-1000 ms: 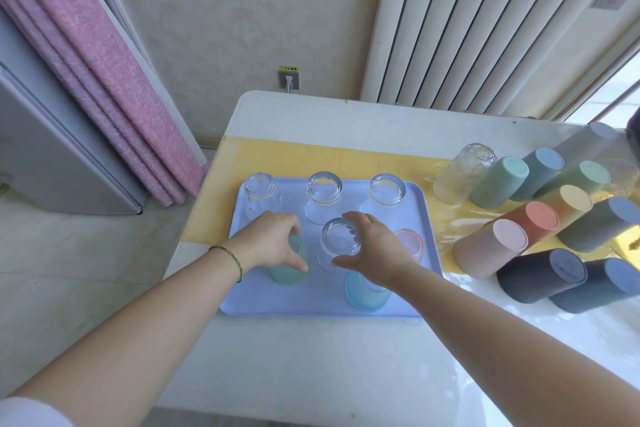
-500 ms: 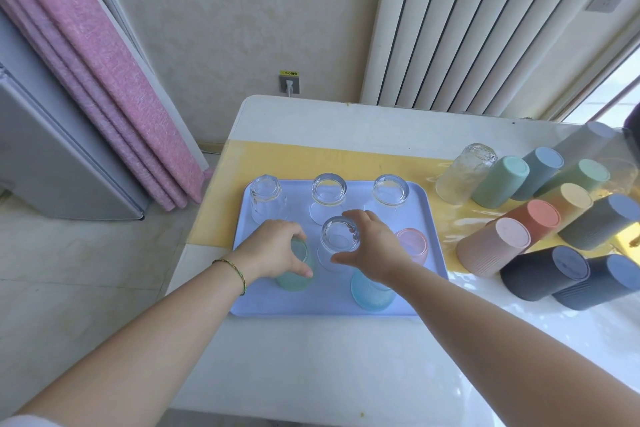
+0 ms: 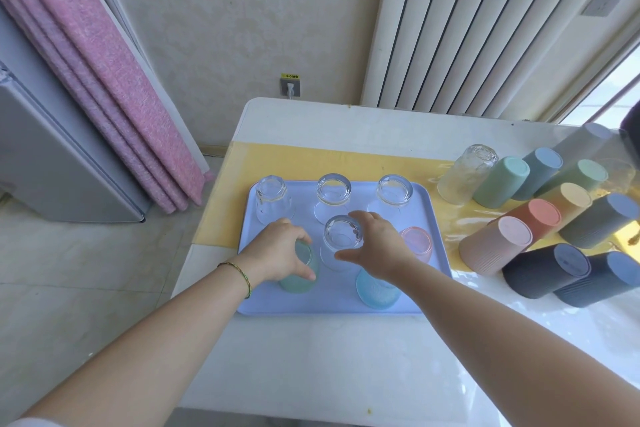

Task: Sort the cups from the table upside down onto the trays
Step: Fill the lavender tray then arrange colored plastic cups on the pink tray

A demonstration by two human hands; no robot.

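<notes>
Both hands have hardly moved: the left hand (image 3: 277, 250) still grips the green cup (image 3: 306, 276), the right hand (image 3: 379, 246) holds the glass (image 3: 341, 236) just beside it, on the tray (image 3: 311, 305). I would settle both rims flat before letting go.
</notes>
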